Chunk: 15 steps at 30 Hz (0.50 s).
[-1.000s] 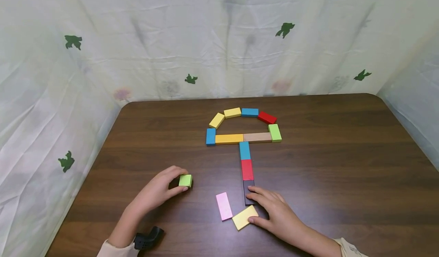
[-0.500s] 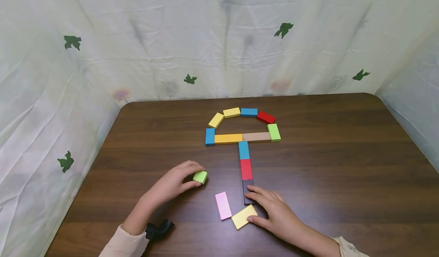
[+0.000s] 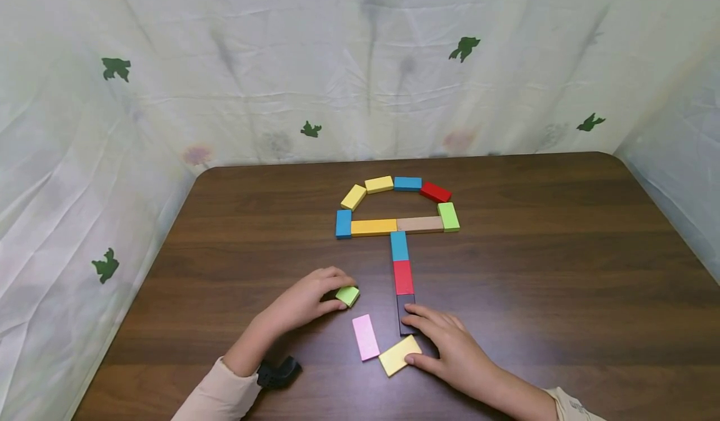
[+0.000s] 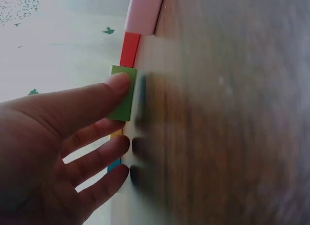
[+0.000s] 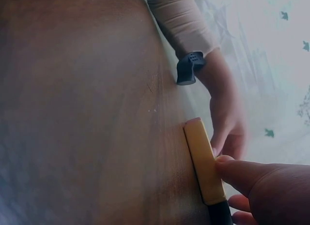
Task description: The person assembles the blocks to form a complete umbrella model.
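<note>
My left hand (image 3: 308, 297) pinches a light green block (image 3: 347, 295) between thumb and fingers, just left of the row of blocks. In the left wrist view that green block (image 4: 122, 93) appears lifted off the table, the thumb across its face. With relaxed fingertips my right hand (image 3: 452, 346) touches the dark block (image 3: 407, 313), which the fingers partly cover. Its thumb rests at the right end of a yellow block (image 3: 398, 356) lying askew below. Left of these lies a pink block (image 3: 366, 338), one corner against or very near the yellow one.
Above the dark block stand a red block (image 3: 403, 277) and a blue block (image 3: 399, 246) in line. They meet a crossbar of an orange block (image 3: 374, 227) and a tan block (image 3: 420, 223), topped by an arch of several coloured blocks. The wooden table (image 3: 540, 252) ends at a cloth backdrop.
My left hand has carried the green block to the right, towards the pink block and the row. My right hand and the other blocks have stayed in place.
</note>
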Available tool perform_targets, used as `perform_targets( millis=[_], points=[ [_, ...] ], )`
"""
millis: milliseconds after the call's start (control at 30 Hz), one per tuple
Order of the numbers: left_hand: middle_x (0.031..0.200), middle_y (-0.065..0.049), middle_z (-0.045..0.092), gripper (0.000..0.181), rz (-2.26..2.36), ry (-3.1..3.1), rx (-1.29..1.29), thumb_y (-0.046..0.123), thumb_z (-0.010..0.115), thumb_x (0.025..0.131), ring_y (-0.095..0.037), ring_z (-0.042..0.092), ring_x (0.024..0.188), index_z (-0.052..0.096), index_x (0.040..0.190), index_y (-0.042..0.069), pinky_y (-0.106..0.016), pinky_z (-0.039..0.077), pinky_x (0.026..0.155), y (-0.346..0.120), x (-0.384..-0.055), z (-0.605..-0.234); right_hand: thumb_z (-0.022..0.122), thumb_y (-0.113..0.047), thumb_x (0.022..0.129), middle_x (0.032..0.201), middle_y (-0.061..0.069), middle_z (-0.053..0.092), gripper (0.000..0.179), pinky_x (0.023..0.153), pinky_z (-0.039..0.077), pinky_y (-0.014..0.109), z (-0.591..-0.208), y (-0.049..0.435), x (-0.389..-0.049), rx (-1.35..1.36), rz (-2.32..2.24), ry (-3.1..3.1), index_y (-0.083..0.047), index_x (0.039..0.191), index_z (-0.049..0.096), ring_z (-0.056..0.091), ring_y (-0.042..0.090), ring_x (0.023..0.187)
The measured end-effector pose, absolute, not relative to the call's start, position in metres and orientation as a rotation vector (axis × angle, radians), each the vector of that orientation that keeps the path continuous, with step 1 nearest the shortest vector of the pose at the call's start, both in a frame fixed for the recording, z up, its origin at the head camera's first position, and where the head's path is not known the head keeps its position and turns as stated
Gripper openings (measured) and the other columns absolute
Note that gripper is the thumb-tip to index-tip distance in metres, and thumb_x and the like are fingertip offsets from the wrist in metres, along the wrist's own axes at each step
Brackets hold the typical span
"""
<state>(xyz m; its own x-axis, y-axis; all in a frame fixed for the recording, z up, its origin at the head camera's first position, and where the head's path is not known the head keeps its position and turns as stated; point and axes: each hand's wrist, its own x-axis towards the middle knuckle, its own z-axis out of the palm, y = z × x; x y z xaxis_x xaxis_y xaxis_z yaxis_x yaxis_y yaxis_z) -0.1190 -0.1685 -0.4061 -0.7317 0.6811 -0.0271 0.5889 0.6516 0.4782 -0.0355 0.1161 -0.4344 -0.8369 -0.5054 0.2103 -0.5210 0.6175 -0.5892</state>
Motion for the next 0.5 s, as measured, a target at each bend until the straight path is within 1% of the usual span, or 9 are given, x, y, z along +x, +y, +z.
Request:
perform_targets(
  millis=[167,300,400,500],
  points=[
    [0.109,0.002,0.055,0.035,0.618,2.658,1.062,0.024,0.064,0.084,-0.013,0.049,0.099,0.059,0.118,0.016,-0.031,0.042,0.083,-0.1669,-0.1197,-0.4077,0.07,-0.039,0.076,0.13,-0.003,0.046,0.051,0.091,0.033,0.04,-0.4336,0.1164,-0.0355,0.884,1.038,-2.816,-0.016,0.12,0.057,0.044,0.014,0.117],
    [0.114,0.002,0.055,0.039,0.611,2.639,1.055,0.025,0.063,0.085,-0.014,0.048,0.102,0.057,0.122,0.015,-0.032,0.041,0.085,-0.1665,-0.1193,-0.4067,0.07,-0.039,0.075,0.131,-0.003,0.046,0.052,0.092,0.033,0.04,-0.4332,0.1166,-0.0358,0.874,1.049,-2.832,-0.016,0.12,0.057,0.043,0.013,0.117],
    [0.116,0.001,0.055,0.043,0.644,2.643,1.018,0.028,0.064,0.084,-0.015,0.048,0.104,0.055,0.123,0.013,-0.033,0.041,0.086,-0.1653,-0.1181,-0.4055,0.07,-0.039,0.076,0.131,-0.003,0.046,0.052,0.091,0.033,0.04,-0.4334,0.1166,-0.0358,0.879,1.04,-2.827,-0.016,0.12,0.057,0.043,0.013,0.117],
    [0.111,0.0,0.056,0.043,0.686,2.684,0.96,0.031,0.065,0.083,-0.014,0.048,0.1,0.056,0.118,0.009,-0.033,0.041,0.086,-0.1628,-0.1163,-0.4054,0.069,-0.039,0.076,0.13,-0.003,0.046,0.051,0.091,0.034,0.04,-0.4336,0.1167,-0.0354,0.888,1.026,-2.813,-0.015,0.119,0.057,0.044,0.014,0.117]
  ],
)
